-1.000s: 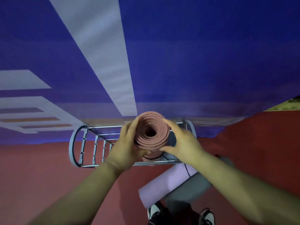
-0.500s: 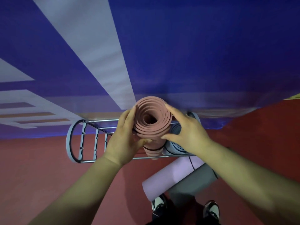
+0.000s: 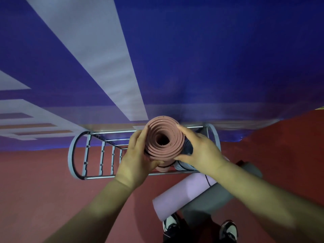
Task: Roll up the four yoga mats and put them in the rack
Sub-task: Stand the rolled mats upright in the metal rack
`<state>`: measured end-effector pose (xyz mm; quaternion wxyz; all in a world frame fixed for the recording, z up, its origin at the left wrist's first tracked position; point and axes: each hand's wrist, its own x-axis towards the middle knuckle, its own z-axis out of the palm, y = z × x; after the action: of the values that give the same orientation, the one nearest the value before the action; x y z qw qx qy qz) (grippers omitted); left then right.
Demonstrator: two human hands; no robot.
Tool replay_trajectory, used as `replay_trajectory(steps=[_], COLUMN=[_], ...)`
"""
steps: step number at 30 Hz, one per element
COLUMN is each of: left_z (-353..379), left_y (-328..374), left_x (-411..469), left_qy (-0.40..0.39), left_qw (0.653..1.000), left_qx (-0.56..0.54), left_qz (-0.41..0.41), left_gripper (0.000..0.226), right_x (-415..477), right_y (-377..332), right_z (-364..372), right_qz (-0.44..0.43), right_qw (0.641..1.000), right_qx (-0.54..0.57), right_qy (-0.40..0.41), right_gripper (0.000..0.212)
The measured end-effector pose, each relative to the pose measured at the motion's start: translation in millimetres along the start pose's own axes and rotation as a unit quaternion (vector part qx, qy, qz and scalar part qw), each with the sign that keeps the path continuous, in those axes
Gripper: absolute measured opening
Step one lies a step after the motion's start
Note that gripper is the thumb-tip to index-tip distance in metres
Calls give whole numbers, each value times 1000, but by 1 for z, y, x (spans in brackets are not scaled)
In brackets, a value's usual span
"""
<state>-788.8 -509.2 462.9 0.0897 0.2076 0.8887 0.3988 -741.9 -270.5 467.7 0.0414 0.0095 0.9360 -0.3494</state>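
Note:
A rolled pink yoga mat [image 3: 164, 139] stands upright in the grey metal rack [image 3: 77, 155], seen end-on from above. My left hand [image 3: 135, 158] grips its left side and my right hand [image 3: 198, 151] grips its right side. A dark blue rolled mat [image 3: 188, 149] stands in the rack just right of the pink one, mostly hidden by my right hand. Two more rolled mats lie on the floor in front of the rack: a lilac one [image 3: 182, 195] and a grey one [image 3: 215, 199] beside it.
The rack stands against a blue and white wall [image 3: 210, 58] on a red floor [image 3: 35, 190]. Its left slots hold nothing. My shoes [image 3: 228, 228] show at the bottom, next to the lying mats.
The pink mat's top end has come closer to the camera and sits higher between my hands. The view has shifted slightly; both hands keep their hold.

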Motion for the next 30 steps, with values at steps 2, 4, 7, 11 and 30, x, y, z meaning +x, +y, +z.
replay_trajectory(steps=[2, 4, 7, 11, 30], left_z=[15, 29, 48, 66, 94], left_y=[-10, -22, -40, -54, -53], left_x=[-7, -13, -23, -34, -15], left_qy=[-5, -8, -25, -41, -129], left_qw=[1000, 999, 998, 996, 980], left_qx=[0, 0, 1, -6, 36], left_qz=[-17, -33, -51, -77, -148], left_gripper=[115, 111, 110, 109, 104], right_x=[-3, -6, -10, -11, -9], right_y=[9, 17, 28, 41, 73], right_z=[13, 25, 41, 54, 72], right_qz=[-11, -9, -1, 7, 61], right_qw=[999, 998, 994, 986, 967], right_qx=[-35, -65, -105, -144, -197], right_qy=[5, -2, -35, -86, -147], right_gripper=[102, 99, 94, 95, 98])
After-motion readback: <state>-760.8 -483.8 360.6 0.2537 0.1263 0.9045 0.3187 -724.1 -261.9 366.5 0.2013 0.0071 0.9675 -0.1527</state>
